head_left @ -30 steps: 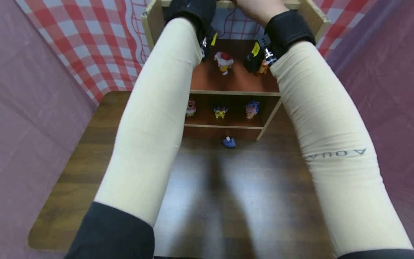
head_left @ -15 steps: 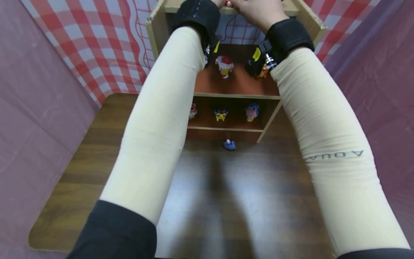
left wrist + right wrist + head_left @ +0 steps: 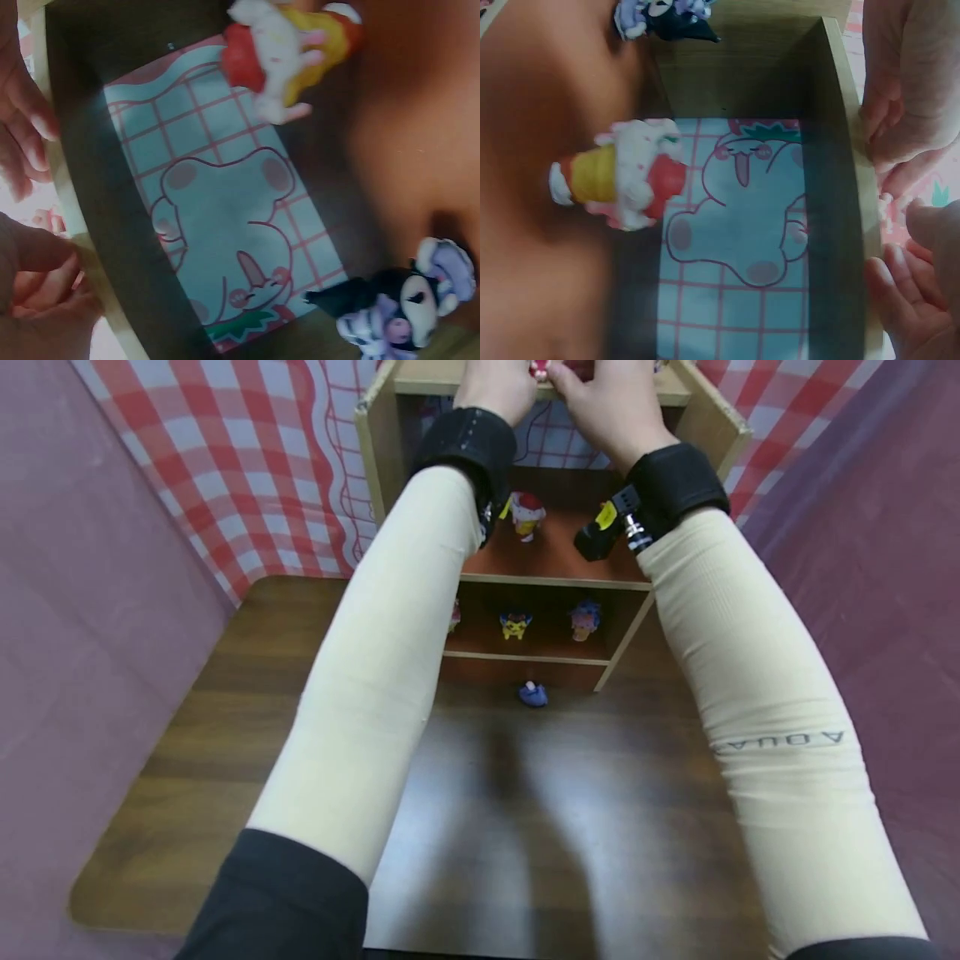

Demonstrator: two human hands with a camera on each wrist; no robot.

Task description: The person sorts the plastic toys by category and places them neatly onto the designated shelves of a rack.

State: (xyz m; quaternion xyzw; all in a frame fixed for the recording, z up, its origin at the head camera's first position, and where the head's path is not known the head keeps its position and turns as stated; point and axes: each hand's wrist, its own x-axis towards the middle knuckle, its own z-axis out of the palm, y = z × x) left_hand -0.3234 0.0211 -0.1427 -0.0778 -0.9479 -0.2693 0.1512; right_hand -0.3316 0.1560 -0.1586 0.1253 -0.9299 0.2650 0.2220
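At the top edge of the head view, a small red and white figurine (image 3: 538, 370) shows between my hands on the top of the wooden shelf unit. My left hand (image 3: 501, 389) is close on its left, fingertips out of view; in the right wrist view its curled fingers come down onto the figurine (image 3: 886, 214). My right hand (image 3: 611, 406) is on the other side, thumb tip right at the figurine, its fingers loosely bent and apart. Below them, on the upper shelf, stands an ice-cream-cone figurine (image 3: 527, 516) with a red top.
A black and purple figurine (image 3: 405, 311) stands on the same shelf. Lower down are a yellow figurine (image 3: 515, 626) and a blue-and-pink one (image 3: 585, 620). A blue figurine (image 3: 533, 694) lies before the unit on the wooden table (image 3: 247, 693). Curtains hang both sides.
Both hands have come lower in the head view, and the red and white figurine now shows between them. The right forearm now covers the orange figurine on the upper shelf.
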